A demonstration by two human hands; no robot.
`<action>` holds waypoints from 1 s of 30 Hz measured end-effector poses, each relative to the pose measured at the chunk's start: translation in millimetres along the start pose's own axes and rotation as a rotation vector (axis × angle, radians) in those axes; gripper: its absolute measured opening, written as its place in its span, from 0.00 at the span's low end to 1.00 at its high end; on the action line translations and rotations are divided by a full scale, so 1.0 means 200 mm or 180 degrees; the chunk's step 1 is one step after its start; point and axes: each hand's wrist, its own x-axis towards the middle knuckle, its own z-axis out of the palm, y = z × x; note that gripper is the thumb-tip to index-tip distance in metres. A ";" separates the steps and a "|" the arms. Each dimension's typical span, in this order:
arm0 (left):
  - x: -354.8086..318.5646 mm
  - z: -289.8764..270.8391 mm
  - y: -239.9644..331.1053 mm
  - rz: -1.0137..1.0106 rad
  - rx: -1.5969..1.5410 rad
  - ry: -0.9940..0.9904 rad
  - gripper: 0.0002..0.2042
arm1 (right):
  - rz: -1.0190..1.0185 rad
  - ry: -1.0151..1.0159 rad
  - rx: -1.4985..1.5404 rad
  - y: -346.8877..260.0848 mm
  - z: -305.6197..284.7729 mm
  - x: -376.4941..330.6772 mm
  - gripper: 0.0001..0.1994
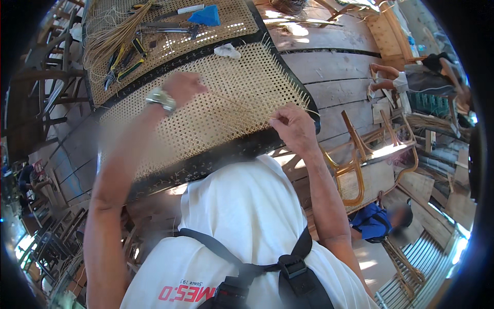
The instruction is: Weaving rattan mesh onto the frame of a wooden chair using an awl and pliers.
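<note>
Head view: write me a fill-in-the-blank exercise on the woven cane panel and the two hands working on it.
1. Both hands rest on a pale woven cane panel set in a ____ frame.
2. The left hand has a metal ____ on its wrist.
3. The right hand pinches a thin cane strand near the panel's ____ edge.
4. Yellow-handled pliers lie on the ____ panel beyond.

Missing words: black; watch; right; second
</note>
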 end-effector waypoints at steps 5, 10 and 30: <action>-0.11 -0.06 -0.55 -0.1026 -0.0020 0.0298 0.26 | -0.0394 -0.0178 0.0552 0.04 -0.06 -0.04 0.08; -0.15 0.01 -0.21 -0.0264 -0.0335 0.1273 0.28 | 0.1391 0.1198 0.0400 0.43 -0.11 -0.26 0.18; 0.07 0.33 0.33 -0.0830 -0.1941 0.0440 0.23 | 0.0402 0.0402 -0.0098 0.12 0.00 -0.12 0.21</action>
